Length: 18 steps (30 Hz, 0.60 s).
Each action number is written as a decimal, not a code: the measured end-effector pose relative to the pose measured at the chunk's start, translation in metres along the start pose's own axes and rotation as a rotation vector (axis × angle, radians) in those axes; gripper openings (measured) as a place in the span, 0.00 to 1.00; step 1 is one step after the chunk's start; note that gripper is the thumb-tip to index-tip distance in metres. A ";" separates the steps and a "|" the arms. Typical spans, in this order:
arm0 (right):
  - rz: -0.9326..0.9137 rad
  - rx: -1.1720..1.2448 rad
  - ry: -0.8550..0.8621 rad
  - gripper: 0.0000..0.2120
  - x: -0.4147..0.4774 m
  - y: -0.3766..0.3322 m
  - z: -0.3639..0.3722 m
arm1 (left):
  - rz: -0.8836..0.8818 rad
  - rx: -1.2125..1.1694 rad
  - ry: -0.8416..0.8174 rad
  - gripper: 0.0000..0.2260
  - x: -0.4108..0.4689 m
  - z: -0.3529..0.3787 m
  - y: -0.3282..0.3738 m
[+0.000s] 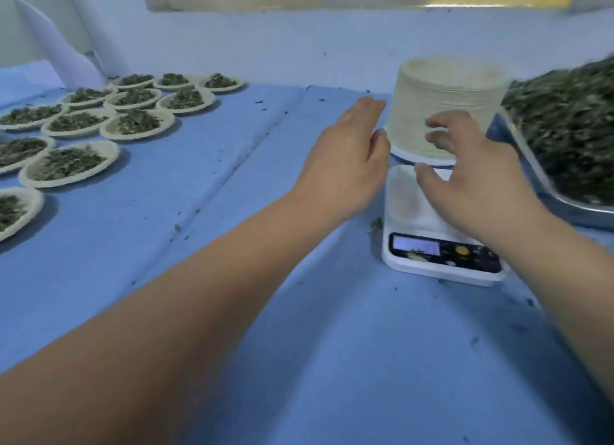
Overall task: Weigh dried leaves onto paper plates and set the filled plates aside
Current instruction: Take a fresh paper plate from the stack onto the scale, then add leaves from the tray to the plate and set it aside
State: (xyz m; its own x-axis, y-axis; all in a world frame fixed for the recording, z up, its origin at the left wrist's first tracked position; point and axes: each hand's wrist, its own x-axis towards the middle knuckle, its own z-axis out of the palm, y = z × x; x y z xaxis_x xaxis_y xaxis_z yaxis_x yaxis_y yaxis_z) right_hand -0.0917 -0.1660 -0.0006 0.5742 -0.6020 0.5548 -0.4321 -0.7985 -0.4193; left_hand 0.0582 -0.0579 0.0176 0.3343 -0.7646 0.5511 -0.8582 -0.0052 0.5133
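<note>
A tall stack of empty paper plates (445, 95) stands behind the white digital scale (432, 245) at the right. My left hand (345, 158) reaches to the stack's left side with fingers straight, close to it. My right hand (471, 172) hovers over the scale's bare platform in front of the stack, fingers spread and loosely bent, holding nothing. A metal tray (564, 205) at the far right holds a heap of dried leaves (571, 125). The picture is blurred by motion.
Several paper plates filled with leaves (76, 122) lie in rows on the blue cloth (299, 345) at the left. A white paper roll (56, 49) leans at the back left. Leaf crumbs are scattered on the cloth around the scale.
</note>
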 end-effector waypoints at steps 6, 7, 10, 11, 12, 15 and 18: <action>0.184 -0.121 0.104 0.24 -0.018 0.106 -0.060 | 0.300 0.163 -0.138 0.20 0.063 0.057 0.052; 0.218 -0.118 0.127 0.22 -0.020 0.117 -0.061 | 0.314 0.238 -0.149 0.20 0.074 0.065 0.057; 0.286 -0.127 0.189 0.17 -0.025 0.139 -0.062 | 0.308 0.443 -0.162 0.17 0.101 0.083 0.066; 0.297 -0.133 0.200 0.16 -0.025 0.142 -0.064 | 0.289 0.487 -0.168 0.16 0.109 0.087 0.066; 0.303 -0.147 0.207 0.15 -0.026 0.143 -0.065 | 0.267 0.531 -0.178 0.15 0.116 0.088 0.064; 0.299 -0.213 0.224 0.12 -0.029 0.146 -0.068 | 0.249 0.675 -0.240 0.11 0.131 0.094 0.062; 0.356 -0.213 0.212 0.13 -0.031 0.148 -0.068 | 0.263 0.792 -0.263 0.10 0.138 0.097 0.064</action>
State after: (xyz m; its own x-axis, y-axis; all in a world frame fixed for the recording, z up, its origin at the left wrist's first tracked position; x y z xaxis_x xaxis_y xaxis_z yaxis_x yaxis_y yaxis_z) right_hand -0.2207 -0.2657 -0.0307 0.2194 -0.8077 0.5472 -0.7223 -0.5115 -0.4654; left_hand 0.0121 -0.2256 0.0626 0.0700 -0.9273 0.3678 -0.9457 -0.1790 -0.2712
